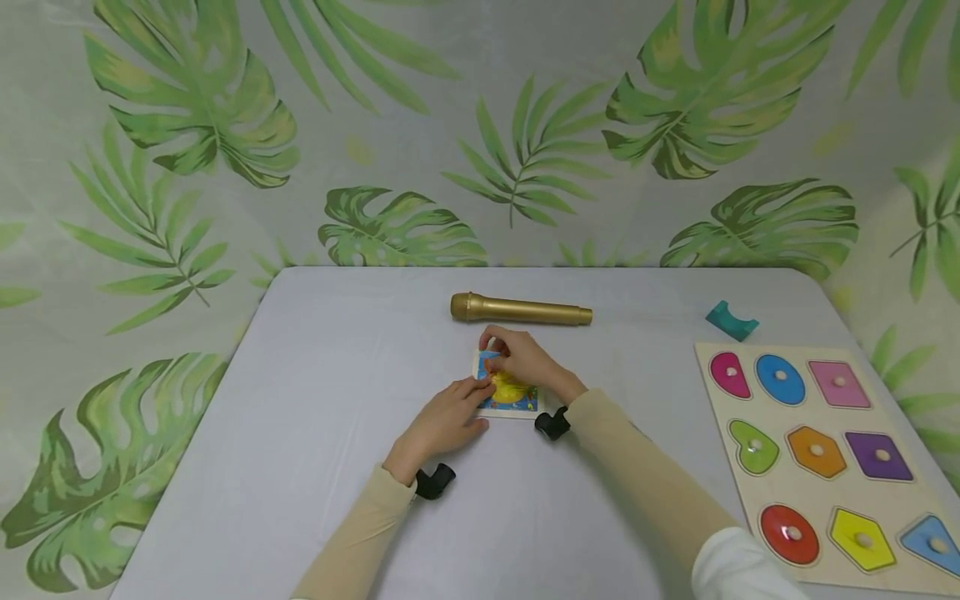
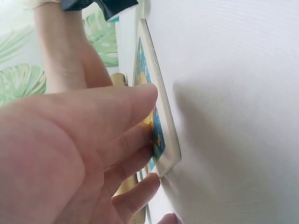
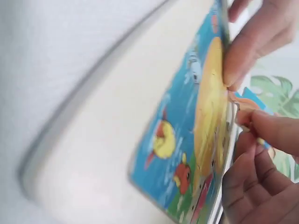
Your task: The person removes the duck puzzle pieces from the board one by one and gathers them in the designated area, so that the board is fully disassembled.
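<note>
A small puzzle board (image 1: pixel 513 412) lies mid-table, with a bright yellow figure on a blue picture inside a pale frame. My right hand (image 1: pixel 521 358) is over its far left corner. In the right wrist view, the right thumb and fingertips (image 3: pixel 247 126) pinch a puzzle piece (image 3: pixel 254 99) with blue and orange print, tilted up from the board. My left hand (image 1: pixel 446 417) reaches in from the near left, its extended fingers resting on the picture's left part. The left thumb (image 2: pixel 145 98) is beside the board's near edge in the left wrist view.
A gold microphone (image 1: pixel 521 311) lies just beyond the puzzle. On the right is a wooden shape board (image 1: pixel 757 508) with several colourful knobbed pieces. A teal curved block (image 1: pixel 731 322) sits behind that board. Leaf-patterned cloth (image 1: pixel 525 167) hangs behind the white table (image 1: pixel 315 375).
</note>
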The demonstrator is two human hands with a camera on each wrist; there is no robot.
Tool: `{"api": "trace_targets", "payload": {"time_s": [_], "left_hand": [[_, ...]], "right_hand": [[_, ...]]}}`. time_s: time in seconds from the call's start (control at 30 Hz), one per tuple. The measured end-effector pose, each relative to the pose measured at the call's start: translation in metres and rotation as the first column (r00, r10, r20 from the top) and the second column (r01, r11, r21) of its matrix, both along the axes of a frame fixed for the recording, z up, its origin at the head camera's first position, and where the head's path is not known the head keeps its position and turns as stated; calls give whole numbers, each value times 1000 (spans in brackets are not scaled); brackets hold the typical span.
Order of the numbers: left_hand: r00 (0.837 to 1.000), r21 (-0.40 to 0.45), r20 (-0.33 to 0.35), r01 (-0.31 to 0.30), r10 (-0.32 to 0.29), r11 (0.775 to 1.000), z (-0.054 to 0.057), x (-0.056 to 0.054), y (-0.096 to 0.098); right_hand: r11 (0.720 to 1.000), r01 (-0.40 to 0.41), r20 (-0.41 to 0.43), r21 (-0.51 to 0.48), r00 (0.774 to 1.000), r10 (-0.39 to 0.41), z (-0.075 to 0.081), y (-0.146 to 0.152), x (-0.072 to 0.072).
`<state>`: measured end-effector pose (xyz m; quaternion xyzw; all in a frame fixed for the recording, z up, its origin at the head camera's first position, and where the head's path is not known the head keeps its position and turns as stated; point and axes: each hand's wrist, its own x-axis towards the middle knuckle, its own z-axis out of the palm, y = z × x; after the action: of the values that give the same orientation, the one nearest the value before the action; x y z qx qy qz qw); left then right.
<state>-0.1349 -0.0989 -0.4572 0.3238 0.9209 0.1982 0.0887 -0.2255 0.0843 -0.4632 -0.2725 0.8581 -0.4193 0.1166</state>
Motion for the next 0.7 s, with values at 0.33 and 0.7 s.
{"api": "trace_targets", "payload": {"time_s": [0.33,0.7], "left_hand": [[999,-13,30,-25,25,1000,0,0,1],[998,11,45,-36,35,999,3,3,1]], "right_hand": [[975,148,235,-168,966,-106,8,49,0],[961,274,261,-44,932,-253,6,103,1]]}}
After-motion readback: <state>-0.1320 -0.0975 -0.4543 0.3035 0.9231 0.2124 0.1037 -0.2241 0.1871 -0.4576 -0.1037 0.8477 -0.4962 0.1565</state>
